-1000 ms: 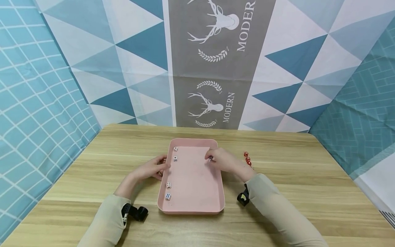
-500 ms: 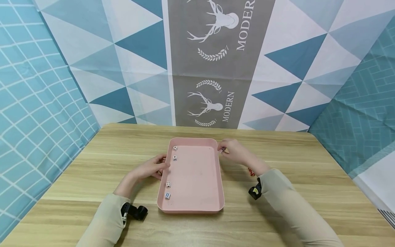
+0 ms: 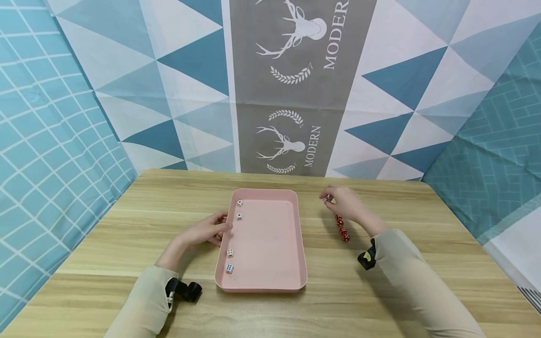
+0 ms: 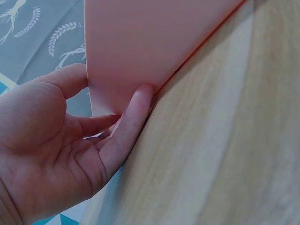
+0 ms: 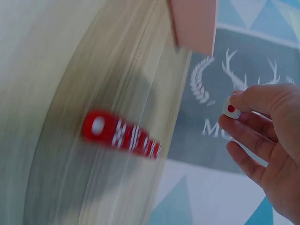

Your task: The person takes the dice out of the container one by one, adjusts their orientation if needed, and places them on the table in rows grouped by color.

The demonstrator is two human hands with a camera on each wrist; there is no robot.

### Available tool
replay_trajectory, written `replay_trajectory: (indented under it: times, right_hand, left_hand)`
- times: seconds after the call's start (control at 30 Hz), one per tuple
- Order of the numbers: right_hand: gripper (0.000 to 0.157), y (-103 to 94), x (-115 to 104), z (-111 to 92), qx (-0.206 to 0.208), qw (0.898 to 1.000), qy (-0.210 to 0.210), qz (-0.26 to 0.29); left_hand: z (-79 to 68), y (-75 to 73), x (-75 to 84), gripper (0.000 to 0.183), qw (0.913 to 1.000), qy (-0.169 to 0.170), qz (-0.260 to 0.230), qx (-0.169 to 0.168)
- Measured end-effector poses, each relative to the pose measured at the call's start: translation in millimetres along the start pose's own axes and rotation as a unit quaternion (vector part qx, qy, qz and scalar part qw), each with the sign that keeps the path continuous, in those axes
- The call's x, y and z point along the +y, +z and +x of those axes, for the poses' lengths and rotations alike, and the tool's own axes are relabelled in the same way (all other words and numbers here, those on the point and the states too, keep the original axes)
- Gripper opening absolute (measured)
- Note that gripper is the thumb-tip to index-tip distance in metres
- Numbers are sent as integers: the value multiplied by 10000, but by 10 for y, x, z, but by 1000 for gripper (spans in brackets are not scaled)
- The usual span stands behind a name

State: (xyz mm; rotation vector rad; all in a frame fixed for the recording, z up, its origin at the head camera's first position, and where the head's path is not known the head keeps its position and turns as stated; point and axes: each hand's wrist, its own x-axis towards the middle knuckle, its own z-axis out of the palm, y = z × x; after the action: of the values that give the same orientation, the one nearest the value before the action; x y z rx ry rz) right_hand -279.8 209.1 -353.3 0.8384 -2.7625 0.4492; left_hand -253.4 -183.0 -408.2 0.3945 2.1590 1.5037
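A blue, white and grey patterned cloth backdrop (image 3: 188,108) rises behind the pale wood-grained table (image 3: 177,197). At the left, the person's left hand (image 3: 206,231) grips the left wall of a shallow rectangular pink tray (image 3: 270,244), thumb over the rim and fingers against the outer side; an uneven pull there could skew or tip the tray. Just inside that wall lie four small white cube dice (image 3: 230,252) in two pairs, one towards the far corner, one towards the near; a jolt would probably slide them out of line, since nothing visible pins them. Right of the tray, the person's right hand (image 3: 344,203) hangs over the table, thumb and fingertips narrowed on a small white die with a red dot (image 5: 231,109). So small a pinch could let it twist, slip and roll away. Just on the near side of that hand, a slanting row of small red cube dice with white spots (image 3: 343,231) rests on the table; a lowered wrist, with its black strapped camera (image 3: 367,257) at the far right, could knock the row apart
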Motion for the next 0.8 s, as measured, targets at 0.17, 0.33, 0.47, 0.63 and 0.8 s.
replay_trajectory:
  times: [0.17, 0.33, 0.47, 0.63, 0.8]
  right_hand:
    - [15, -40, 155, -67, -33, 9999, 136, -56]
    - [15, -44, 285, -116, -138, 9995, 258, -87]
    - [16, -55, 345, -153, -284, 9987, 422, -73]
    - [13, -63, 421, -193, -386, 9985, 389, -43]
    - [12, -53, 498, -221, -475, 9980, 425, 6]
  left_hand:
    - [17, 37, 15, 56, 9997, 58, 183, 155]
    - [34, 99, 62, 50, 9973, 91, 529, 509]
    - [23, 125, 102, 52, 9943, 156, 756, 736]
    - [38, 160, 143, 63, 9873, 396, 1148, 1022]
    - [50, 183, 180, 63, 9695, 774, 1956, 1259]
